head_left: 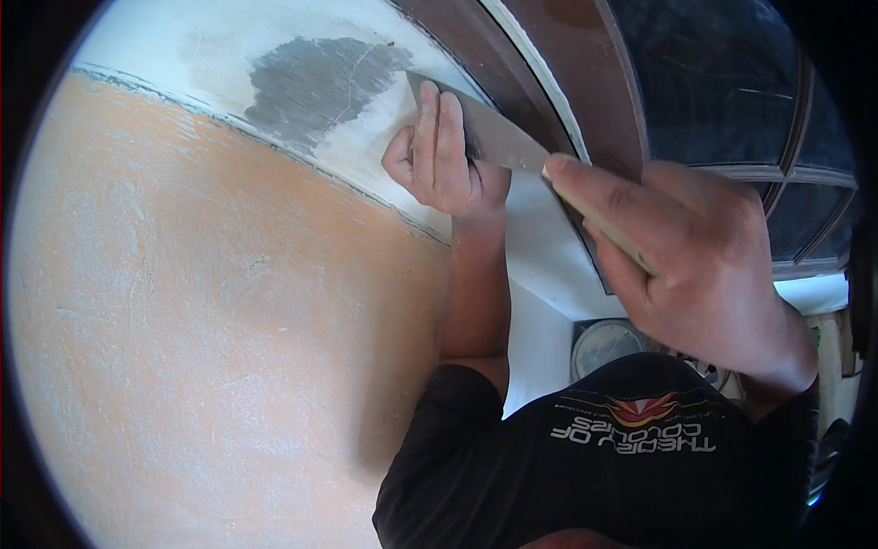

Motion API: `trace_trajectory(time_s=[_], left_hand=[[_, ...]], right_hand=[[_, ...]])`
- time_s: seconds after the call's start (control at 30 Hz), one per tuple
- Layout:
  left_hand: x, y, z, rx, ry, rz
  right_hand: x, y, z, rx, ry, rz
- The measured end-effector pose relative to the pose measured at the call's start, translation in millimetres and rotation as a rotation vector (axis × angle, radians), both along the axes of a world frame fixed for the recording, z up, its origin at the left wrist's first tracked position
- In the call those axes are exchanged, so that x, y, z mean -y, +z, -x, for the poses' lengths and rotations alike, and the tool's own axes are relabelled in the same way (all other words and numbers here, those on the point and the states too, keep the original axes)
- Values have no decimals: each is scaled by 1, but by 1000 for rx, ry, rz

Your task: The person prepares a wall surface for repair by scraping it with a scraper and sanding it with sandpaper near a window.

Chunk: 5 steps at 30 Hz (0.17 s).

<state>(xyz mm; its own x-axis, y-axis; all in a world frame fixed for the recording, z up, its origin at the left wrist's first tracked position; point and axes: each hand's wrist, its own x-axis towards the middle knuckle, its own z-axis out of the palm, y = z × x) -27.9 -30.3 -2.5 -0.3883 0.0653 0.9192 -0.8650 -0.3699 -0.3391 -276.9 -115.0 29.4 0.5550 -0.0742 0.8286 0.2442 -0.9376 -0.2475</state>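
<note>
A putty knife (508, 144) with a broad metal blade and a pale, narrow handle lies slantwise before the wall. My right hand (690, 252) is closed round its handle, the thumb or a finger stretched toward the blade. At the blade's far end is my left hand (444, 151), palm side showing, with two fingers straight and pressed together on the metal and the others bent. Just beyond the blade's tip, the white wall strip (219, 55) carries a dark grey patch (315, 87) with a thin pale crack line across it.
Below the white strip, a rough ridge borders a worn orange wall (229, 311). A brown door or window frame (585, 73) with dark panes (713, 82) rises at the right. A round bucket (608, 346) stands low behind my torso, beside clutter partly hidden by my arm.
</note>
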Motion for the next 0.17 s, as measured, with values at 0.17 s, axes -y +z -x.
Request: trace_trajectory(time_s=[0.17], left_hand=[[-1, 3, -4, -8, 26, 20]], right_hand=[[1, 0, -3, 0, -9, 3]])
